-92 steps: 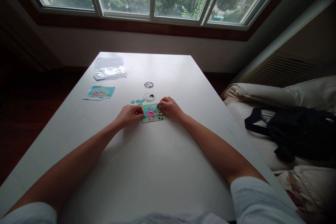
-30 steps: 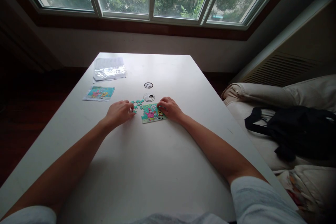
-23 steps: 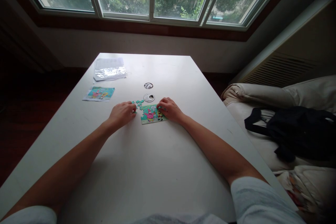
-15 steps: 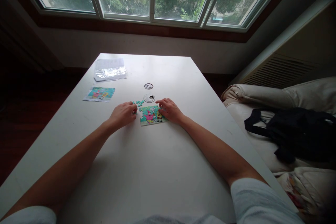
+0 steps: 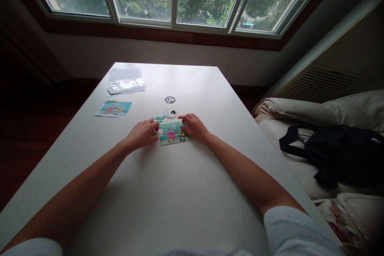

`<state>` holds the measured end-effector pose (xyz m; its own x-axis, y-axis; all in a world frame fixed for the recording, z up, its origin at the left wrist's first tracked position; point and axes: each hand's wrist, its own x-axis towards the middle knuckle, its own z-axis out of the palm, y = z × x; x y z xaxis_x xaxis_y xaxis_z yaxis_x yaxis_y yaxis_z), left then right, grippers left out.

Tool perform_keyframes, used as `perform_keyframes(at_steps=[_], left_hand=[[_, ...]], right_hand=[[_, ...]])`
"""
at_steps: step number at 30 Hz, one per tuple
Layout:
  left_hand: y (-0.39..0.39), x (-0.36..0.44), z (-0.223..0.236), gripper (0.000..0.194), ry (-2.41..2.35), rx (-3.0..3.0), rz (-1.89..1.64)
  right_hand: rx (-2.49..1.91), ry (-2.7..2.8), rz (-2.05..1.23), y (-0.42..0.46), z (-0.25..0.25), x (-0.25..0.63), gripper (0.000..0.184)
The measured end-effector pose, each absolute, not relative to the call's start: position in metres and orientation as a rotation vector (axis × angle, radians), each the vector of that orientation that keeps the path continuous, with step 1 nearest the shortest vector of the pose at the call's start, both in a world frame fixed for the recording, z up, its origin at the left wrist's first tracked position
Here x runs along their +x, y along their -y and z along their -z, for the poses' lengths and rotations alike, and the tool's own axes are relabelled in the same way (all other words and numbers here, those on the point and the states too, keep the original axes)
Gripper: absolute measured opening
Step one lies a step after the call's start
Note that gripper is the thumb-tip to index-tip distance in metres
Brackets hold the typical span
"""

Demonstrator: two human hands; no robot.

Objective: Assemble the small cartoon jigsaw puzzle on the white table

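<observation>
A partly joined jigsaw puzzle (image 5: 171,134) with pink and yellow cartoon figures on green lies flat on the white table. Its left edge is jagged. Just left of that edge, my left hand (image 5: 144,133) is closed in a pinch on a small green puzzle piece (image 5: 155,132), mostly covered by the fingers. My right hand (image 5: 195,127) rests over the puzzle's right end, its fingers apart and the thumb touching the picture; that corner is hidden. Several loose puzzle pieces (image 5: 159,119) lie just beyond the puzzle's upper left corner.
The white table (image 5: 180,192) bears a picture card (image 5: 114,108) with the same cartoon scene at the left, and papers with a clear plastic sleeve (image 5: 126,81) behind it. Two round fittings (image 5: 170,113) sit beyond the puzzle. A dark bag (image 5: 345,154) lies on the sofa at right.
My left hand has shifted slightly right, closer to the puzzle's jagged left edge. My right hand stays in place on the puzzle.
</observation>
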<state>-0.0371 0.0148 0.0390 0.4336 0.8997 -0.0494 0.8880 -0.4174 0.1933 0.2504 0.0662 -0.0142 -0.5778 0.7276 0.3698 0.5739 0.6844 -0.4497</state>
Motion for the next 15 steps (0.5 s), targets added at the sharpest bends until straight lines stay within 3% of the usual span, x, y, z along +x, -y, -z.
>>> perform_keyframes(at_steps=[15], left_hand=[[-0.0117,-0.0386,-0.0451,0.016,-1.798,2.397,0.041]], right_hand=[[-0.998,2.369,-0.373,-0.0680,0.0166,0.2508,0.039]])
